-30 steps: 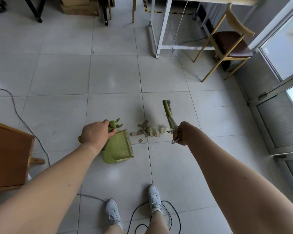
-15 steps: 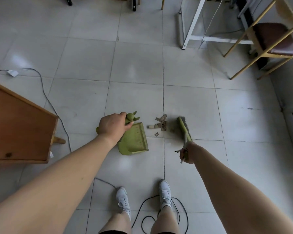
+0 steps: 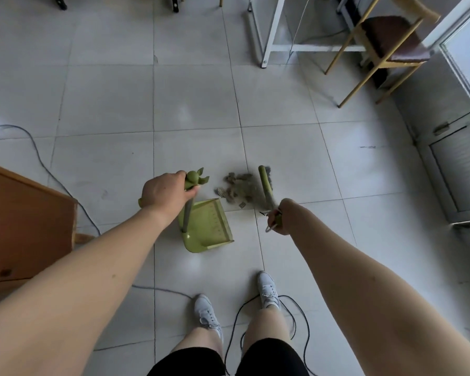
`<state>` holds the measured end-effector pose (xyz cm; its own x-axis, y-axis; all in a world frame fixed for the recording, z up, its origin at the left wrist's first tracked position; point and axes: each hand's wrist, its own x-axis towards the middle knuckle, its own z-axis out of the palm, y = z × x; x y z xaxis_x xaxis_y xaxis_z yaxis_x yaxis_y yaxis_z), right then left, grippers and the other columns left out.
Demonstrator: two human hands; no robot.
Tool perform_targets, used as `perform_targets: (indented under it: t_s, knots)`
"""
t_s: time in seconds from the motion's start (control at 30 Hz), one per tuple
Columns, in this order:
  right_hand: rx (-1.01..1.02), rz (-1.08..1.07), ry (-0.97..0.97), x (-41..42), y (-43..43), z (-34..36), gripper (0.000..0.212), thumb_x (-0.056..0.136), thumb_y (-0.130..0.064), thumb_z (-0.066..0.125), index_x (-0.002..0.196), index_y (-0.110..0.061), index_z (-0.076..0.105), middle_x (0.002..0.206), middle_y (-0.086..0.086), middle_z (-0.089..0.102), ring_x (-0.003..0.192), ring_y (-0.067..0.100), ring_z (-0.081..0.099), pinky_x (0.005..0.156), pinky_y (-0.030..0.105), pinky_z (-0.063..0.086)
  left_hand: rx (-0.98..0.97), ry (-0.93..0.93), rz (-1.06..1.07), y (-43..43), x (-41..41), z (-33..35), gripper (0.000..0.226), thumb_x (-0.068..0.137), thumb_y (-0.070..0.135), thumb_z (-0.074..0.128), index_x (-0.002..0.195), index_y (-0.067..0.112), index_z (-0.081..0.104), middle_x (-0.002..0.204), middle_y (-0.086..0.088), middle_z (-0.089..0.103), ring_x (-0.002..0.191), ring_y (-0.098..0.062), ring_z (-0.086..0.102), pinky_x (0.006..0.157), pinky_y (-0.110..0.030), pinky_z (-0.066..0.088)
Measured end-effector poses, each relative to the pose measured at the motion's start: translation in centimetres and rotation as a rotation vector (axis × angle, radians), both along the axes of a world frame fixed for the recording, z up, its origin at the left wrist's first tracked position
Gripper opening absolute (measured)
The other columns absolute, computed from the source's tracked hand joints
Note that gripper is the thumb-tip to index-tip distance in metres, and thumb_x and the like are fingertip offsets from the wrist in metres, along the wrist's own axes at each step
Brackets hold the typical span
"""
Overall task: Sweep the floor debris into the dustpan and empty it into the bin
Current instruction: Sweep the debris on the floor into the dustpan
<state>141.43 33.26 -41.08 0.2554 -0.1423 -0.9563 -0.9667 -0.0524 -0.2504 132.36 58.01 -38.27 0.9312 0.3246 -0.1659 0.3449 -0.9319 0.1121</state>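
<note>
A green dustpan (image 3: 209, 226) rests on the tiled floor in front of my feet, its open mouth turned to the right and away from me. My left hand (image 3: 166, 192) grips the top of its upright handle. A small pile of brown debris (image 3: 235, 188) lies just beyond the pan's far right corner. My right hand (image 3: 278, 217) is closed around the handle of a green broom (image 3: 265, 185), whose bristles are blurred and touch the right side of the debris. No bin is in sight.
A wooden cabinet (image 3: 25, 223) stands close on my left. A grey cable (image 3: 65, 188) and a black cable (image 3: 299, 316) run over the floor near my white shoes (image 3: 266, 290). A white table frame (image 3: 272, 36), a wooden chair (image 3: 385, 50) and metal doors (image 3: 456, 175) lie ahead and right.
The broom head has swept left into the debris, bunching the pile closer to the dustpan's mouth. The left hand keeps the dustpan in place. The view has shifted slightly.
</note>
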Motion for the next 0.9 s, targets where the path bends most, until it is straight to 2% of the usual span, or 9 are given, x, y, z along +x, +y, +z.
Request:
perform_targets:
  t_s: [0.07,0.17,0.33,0.47,0.6,0.77,0.9]
  knots:
    - [-0.004,-0.039,-0.001,-0.4,-1.5,0.5,0.028,0.096,-0.019,0.031,0.075,-0.007,0.045,0.028,0.004,0.031,0.016,0.013,0.027,0.047,0.018,0.027,0.003,0.0,-0.014,0.1,-0.3,0.3,0.041,0.093,0.053,0.046,0.089,0.013,0.055,0.068,0.0,0.053,0.063,-0.024,0.05,0.052,-0.029,0.037]
    - [-0.008,-0.089,0.026,-1.2,-3.6,0.5,0.029,0.093,-0.013,0.026,0.082,-0.002,0.05,0.03,0.004,0.032,0.017,0.013,0.029,0.037,0.013,0.03,0.0,0.008,-0.031,0.2,-0.7,0.6,0.041,0.093,0.053,0.045,0.092,0.013,0.054,0.072,-0.002,0.057,0.065,-0.024,0.052,0.054,-0.03,0.041]
    - [0.007,-0.201,0.084,-2.7,-2.7,-0.8,0.03,0.097,-0.015,0.031,0.071,-0.006,0.043,0.041,0.002,0.035,0.022,0.011,0.029,0.033,0.01,0.033,-0.007,0.025,-0.031,0.2,-0.9,0.4,0.042,0.093,0.054,0.044,0.094,0.013,0.054,0.078,-0.005,0.062,0.066,-0.024,0.05,0.057,-0.033,0.045]
    - [0.109,-0.29,0.082,-2.8,1.3,-1.7,0.032,0.097,-0.017,0.035,0.066,-0.01,0.037,0.027,0.005,0.031,0.018,0.011,0.03,0.033,0.013,0.037,-0.004,0.037,-0.019,0.4,-1.0,-0.3,0.043,0.093,0.054,0.045,0.093,0.012,0.054,0.072,-0.003,0.057,0.064,-0.024,0.049,0.053,-0.03,0.039]
    - [0.212,-0.292,0.049,-1.4,4.9,-1.1,0.038,0.096,-0.013,0.032,0.058,-0.011,0.032,0.028,0.004,0.03,0.02,0.011,0.029,0.038,0.013,0.029,0.0,0.032,-0.004,0.9,-1.2,-0.5,0.043,0.093,0.054,0.046,0.093,0.012,0.054,0.071,-0.004,0.058,0.062,-0.024,0.049,0.051,-0.029,0.038]
    - [0.35,-0.438,0.041,0.0,8.1,-0.7,0.038,0.098,-0.015,0.033,0.061,-0.01,0.035,0.028,0.004,0.032,0.018,0.011,0.03,0.034,0.011,0.034,0.016,0.043,0.024,1.6,-1.2,-0.7,0.044,0.093,0.055,0.045,0.094,0.012,0.054,0.077,-0.006,0.064,0.063,-0.025,0.051,0.053,-0.03,0.042]
    - [0.464,-0.512,0.081,0.4,8.8,-1.0,0.036,0.096,-0.009,0.027,0.062,-0.011,0.037,0.032,0.003,0.034,0.025,0.013,0.03,0.032,0.011,0.03,0.021,0.05,0.039,1.7,-1.5,-1.0,0.044,0.093,0.056,0.044,0.093,0.012,0.053,0.077,-0.006,0.065,0.063,-0.025,0.051,0.053,-0.03,0.041]
